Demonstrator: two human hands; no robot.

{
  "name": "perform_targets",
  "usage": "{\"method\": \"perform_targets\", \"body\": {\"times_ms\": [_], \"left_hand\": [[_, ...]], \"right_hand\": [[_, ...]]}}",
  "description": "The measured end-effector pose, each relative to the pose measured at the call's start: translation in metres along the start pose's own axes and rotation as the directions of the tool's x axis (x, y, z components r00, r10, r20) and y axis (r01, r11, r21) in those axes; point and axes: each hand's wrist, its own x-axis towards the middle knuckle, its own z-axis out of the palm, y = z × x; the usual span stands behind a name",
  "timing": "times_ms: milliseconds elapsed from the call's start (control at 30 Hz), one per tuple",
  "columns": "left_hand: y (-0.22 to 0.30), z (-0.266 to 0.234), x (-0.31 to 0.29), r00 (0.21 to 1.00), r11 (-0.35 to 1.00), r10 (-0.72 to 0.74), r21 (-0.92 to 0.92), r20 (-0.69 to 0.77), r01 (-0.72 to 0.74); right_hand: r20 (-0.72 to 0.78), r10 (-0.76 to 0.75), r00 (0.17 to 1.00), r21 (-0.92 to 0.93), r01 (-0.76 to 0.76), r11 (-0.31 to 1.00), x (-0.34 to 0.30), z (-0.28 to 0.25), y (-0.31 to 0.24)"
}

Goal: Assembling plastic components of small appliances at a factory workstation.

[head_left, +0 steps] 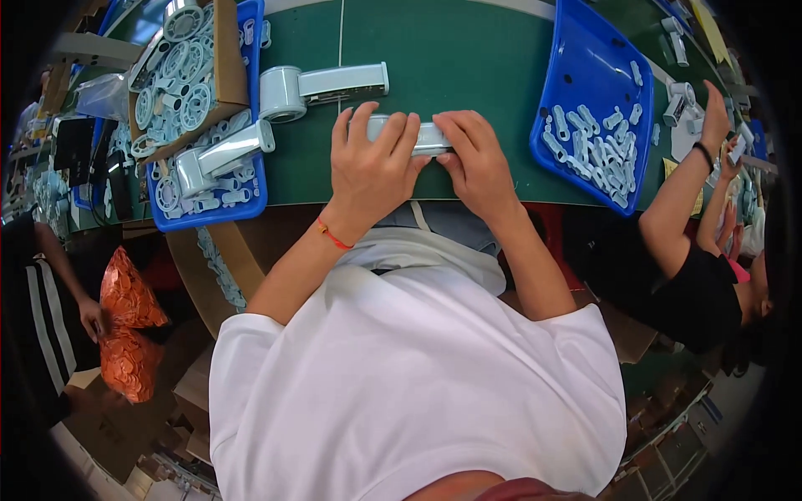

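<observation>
Both hands meet over the green table, close to its front edge, on a glossy pale grey-blue plastic housing [431, 139]. My left hand [376, 163] is closed around its left end, the fingers lying over the top and hiding much of it. At the right end, my right hand [478, 163] pinches it between thumb and fingers. Just beyond my left hand lies a similar plastic housing [342, 82] with a round drum-shaped end and a long straight arm. Another such housing [225, 156] rests on top of the left blue tray [209, 219].
A cardboard box [231, 54] of round plastic parts stands in the left tray. At right, a blue tray [576, 54] holds many small pale-blue pieces. A co-worker's arm [681, 184] reaches over the table's right side. Left, another person holds an orange bag [129, 292].
</observation>
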Motion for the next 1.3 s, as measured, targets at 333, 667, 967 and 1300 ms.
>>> {"method": "perform_targets", "body": {"times_ms": [333, 667, 967, 1300], "left_hand": [[-0.004, 0.005, 0.004, 0.998, 0.999, -0.032, -0.042, -0.055, 0.029], [-0.002, 0.01, 0.001, 0.993, 0.999, -0.05, 0.009, -0.107, 0.052], [0.0, 0.012, -0.001, 0.993, 0.999, -0.028, 0.032, -0.115, 0.032], [0.005, 0.014, -0.001, 0.986, 0.995, -0.103, 0.006, -0.134, 0.105]], "right_hand": [[-0.045, 0.0, 0.999, -0.008, 0.0, 1.0, 0.003, 0.003, 0.0], [0.078, -0.056, 0.995, -0.141, 0.067, 0.988, 0.024, -0.011, 0.001], [0.605, 0.005, 0.796, -0.197, 0.144, 0.97, 0.06, -0.024, -0.007], [0.313, -0.155, 0.937, -0.168, 0.215, 0.962, 0.04, -0.011, -0.006]]}}
